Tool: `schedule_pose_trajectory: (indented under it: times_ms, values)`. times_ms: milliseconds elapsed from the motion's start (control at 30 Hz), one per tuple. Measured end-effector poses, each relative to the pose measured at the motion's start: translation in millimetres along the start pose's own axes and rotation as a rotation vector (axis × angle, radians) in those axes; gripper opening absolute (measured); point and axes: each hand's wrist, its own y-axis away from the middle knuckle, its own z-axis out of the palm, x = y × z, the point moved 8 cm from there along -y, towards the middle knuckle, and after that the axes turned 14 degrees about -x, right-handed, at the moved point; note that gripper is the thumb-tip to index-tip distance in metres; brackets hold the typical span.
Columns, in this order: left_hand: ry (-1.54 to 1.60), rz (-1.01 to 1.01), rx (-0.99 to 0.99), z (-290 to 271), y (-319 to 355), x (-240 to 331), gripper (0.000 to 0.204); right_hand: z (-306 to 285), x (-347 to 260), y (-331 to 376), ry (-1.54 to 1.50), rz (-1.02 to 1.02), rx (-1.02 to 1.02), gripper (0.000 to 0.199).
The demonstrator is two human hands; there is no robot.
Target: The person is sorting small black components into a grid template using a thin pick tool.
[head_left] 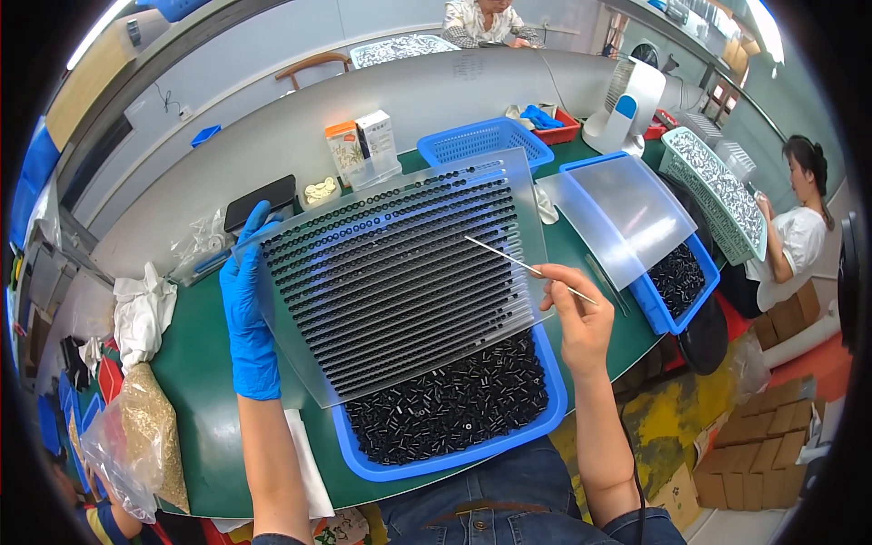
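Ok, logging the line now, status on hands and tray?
Left hand gloved, grips slotted plate. Right hand pinches thin rod. Blue tray underneath.

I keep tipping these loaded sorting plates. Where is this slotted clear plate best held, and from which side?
Grip the bare left margin of the slotted plate, coming in from the left as the gloved left hand does. Its rows of black pieces stop short there, and it lies tilted over the blue tray.
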Motion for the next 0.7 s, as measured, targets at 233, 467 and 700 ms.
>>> schedule_pose_trajectory:
  times_ms: [233, 467, 700]
  values:
    - [-0.039, -0.056, 0.053, -5, 1, -4, 0.052, -27, 7, 0, -0.008, -0.011, 0.068, 0.022]
    - [-0.055, -0.080, 0.074, -8, 2, -6, 0.059, -53, 12, 4, -0.018, -0.012, 0.132, 0.023]
    - [-0.060, -0.065, 0.044, -6, 2, -6, 0.059, -62, 18, 3, -0.040, -0.022, 0.148, 0.023]
